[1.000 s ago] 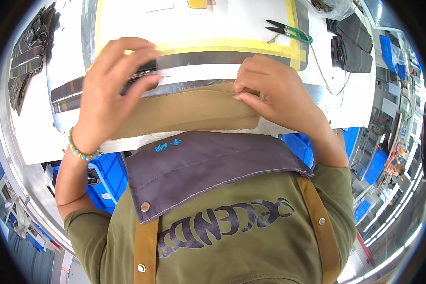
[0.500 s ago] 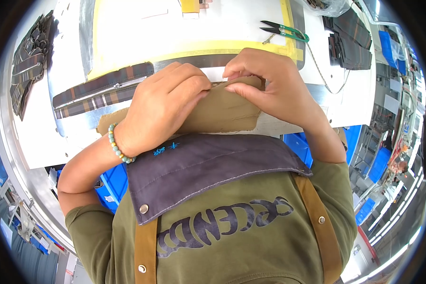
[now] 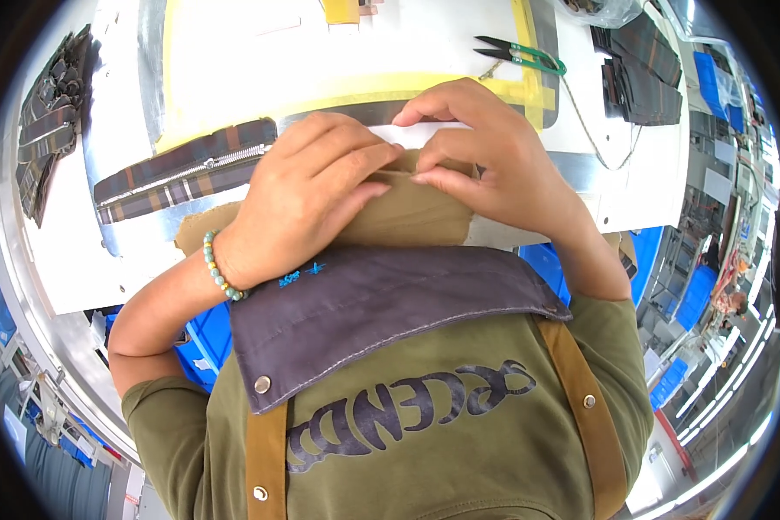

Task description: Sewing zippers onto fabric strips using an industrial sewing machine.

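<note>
Tan fabric piece (image 3: 407, 217) was found lying along near edge of table (image 3: 74, 277), approx. mid-length, its lower border partly hidden by dark bib (image 3: 390, 295) of wearer's apron. Upper border was gathered up betw. the fingertips; torn-looking L end was left exposed past L wrist.

Left hand (image 3: 312, 186) was laid over L half of fabric, thumb in front, index at upper border, cloth nipped betw. them. Right hand (image 3: 490, 160) was set at R part of same border, cloth pinched w/ thumb & a bent finger; its index was held raised, off the cloth. Fingertips of the two were brought nr each other, small gap betw. Firmness of grip couldn't be told. Beaded bracelet (image 3: 209, 253) was worn on L wrist.

Plaid piece w/ zipper (image 3: 186, 173) was noted flat on table, L of left hand, set in from near edge, one end just beside the knuckles. Heap of plaid strips (image 3: 52, 130) was seen at table's L edge. Green-handled snips (image 3: 533, 59) were placed toward far R part, blades pointed L; a thin cord (image 3: 596, 143) was looped nr them toward R edge. Stack of dark plaid pieces (image 3: 646, 74) was kept at R edge, w/ clear plastic bag (image 3: 611, 13) nr far R corner. Yellow tape (image 3: 321, 89) was stuck across table beyond the hands. Blue bins (image 3: 210, 334) were glimpsed below near edge.
</note>
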Available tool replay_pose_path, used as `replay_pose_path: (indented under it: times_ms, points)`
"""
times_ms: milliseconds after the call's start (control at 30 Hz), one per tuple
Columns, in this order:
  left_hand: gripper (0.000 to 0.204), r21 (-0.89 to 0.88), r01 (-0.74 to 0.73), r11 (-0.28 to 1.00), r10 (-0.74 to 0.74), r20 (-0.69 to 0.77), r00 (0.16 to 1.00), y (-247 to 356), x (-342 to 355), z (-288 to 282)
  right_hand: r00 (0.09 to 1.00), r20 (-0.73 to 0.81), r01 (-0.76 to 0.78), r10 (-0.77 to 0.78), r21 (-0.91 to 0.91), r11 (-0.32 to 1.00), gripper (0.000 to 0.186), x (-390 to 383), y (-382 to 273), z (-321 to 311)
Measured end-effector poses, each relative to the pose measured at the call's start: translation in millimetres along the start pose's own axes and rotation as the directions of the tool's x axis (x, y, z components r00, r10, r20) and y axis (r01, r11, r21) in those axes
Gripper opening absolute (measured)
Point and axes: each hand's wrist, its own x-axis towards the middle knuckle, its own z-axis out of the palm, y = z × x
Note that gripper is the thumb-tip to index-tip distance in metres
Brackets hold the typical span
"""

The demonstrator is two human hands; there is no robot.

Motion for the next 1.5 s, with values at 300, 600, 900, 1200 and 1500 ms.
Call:
replay_pose_path:
  times_ms: [300,600,900,1200,1500]
  points:
    - [0.008,-0.451,0.475,0.755,-0.463,0.146,0.875,-3.6,5.2,-81.2,0.968,0.144,-0.239,0.207,0.260,0.935,0.015,15.3,-4.8,-21.7]
    - [0.013,-0.210,0.152,0.966,-0.058,0.394,0.917,-88.0,56.6,-215.2,1.000,0.018,0.027,-0.021,-0.484,0.875,0.064,49.7,68.9,-21.7]
    - [0.014,-0.061,0.513,0.856,-0.502,0.143,0.853,-150.3,81.0,-78.8,0.998,-0.046,-0.059,0.038,-0.690,0.722,0.077,69.0,135.9,-25.9]
    - [0.026,-0.144,0.722,0.676,-0.703,0.167,0.691,-151.4,87.8,-66.8,0.960,-0.268,-0.029,-0.083,-0.387,0.922,0.027,78.6,142.3,-36.2]
    - [0.035,0.011,0.692,0.722,-0.687,0.126,0.715,-154.4,88.0,-61.0,0.947,-0.291,0.006,-0.139,-0.413,0.911,0.014,80.3,132.6,-39.5]
